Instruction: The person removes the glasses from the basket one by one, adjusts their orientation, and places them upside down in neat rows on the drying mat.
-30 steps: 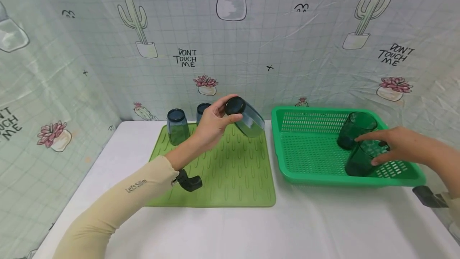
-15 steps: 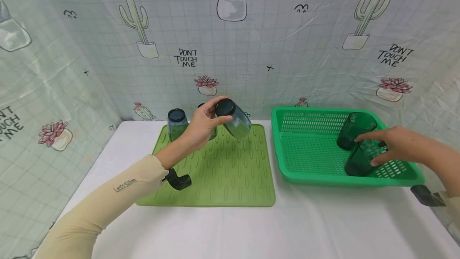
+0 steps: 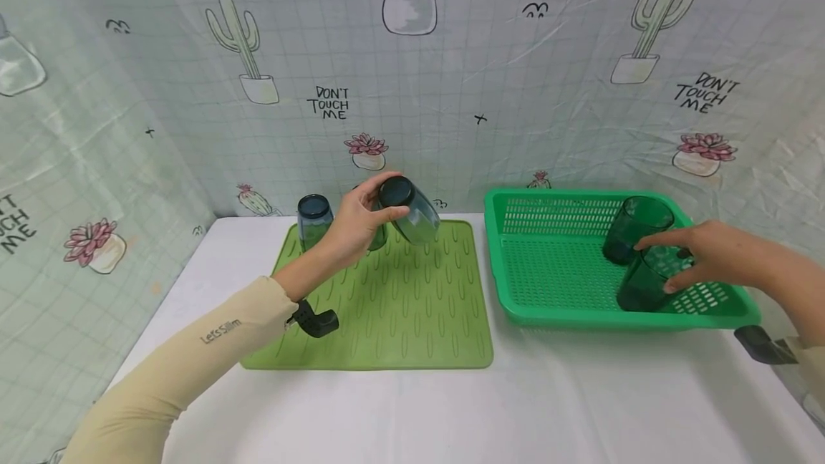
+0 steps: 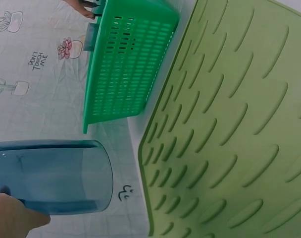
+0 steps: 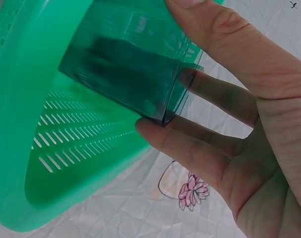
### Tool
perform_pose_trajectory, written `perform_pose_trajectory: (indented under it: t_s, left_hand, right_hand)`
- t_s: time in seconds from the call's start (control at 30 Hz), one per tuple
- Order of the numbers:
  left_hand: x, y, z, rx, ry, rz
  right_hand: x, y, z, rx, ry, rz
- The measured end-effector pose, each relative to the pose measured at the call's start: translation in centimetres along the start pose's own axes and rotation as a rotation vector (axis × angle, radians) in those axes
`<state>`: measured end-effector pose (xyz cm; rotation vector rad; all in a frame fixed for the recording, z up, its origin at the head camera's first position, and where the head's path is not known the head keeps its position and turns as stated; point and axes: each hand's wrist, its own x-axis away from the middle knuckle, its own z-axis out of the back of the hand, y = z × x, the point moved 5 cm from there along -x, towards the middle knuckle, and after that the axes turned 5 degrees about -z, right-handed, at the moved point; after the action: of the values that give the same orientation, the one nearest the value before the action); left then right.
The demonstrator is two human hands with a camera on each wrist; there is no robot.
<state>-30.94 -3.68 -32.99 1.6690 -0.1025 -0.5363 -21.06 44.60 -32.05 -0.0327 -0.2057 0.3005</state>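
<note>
the right hand (image 3: 718, 256) curves its fingers (image 5: 222, 96) round the near glass (image 3: 641, 288) in the basket (image 3: 612, 318) (the right wrist view shows more of them than the head view). beyond, the left hand (image 3: 357, 220) grips a tilted, upturned glass (image 3: 415, 217) above the mat (image 3: 406, 313); setting it down seems in hand, calling for levelling it first.

The right glass (image 3: 380, 238) on the mat (image 3: 412, 328) is mostly hidden by the left hand (image 3: 354, 228). In the left wrist view, the held glass (image 4: 56, 176) is cut off at the left edge — as is the basket (image 5: 12, 158) in the right wrist view.
</note>
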Motion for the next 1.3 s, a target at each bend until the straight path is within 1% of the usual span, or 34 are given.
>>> perform_pose_trajectory:
  t_s: [0.3,0.53,0.8,1.07,1.3]
  left_hand:
    - [-0.4,-0.2,0.4,-0.047,0.029,0.015]
    - [-0.5,-0.4,0.5,-0.059,0.023,0.008]
    - [-0.8,-0.7,0.6,-0.091,0.036,0.024]
    - [-0.9,-1.1,0.7,-0.09,0.03,0.013]
    - [-0.9,-1.5,0.8,-0.101,0.028,0.027]
  right_hand:
    - [0.0,0.0,0.2,-0.021,-0.006,0.003]
    - [0.1,-0.1,0.3,-0.01,0.01,0.003]
    - [0.2,-0.2,0.2,-0.018,0.019,0.019]
    - [0.0,-0.4,0.6,-0.027,0.006,0.003]
    - [0.1,-0.5,0.5,-0.043,-0.021,-0.003]
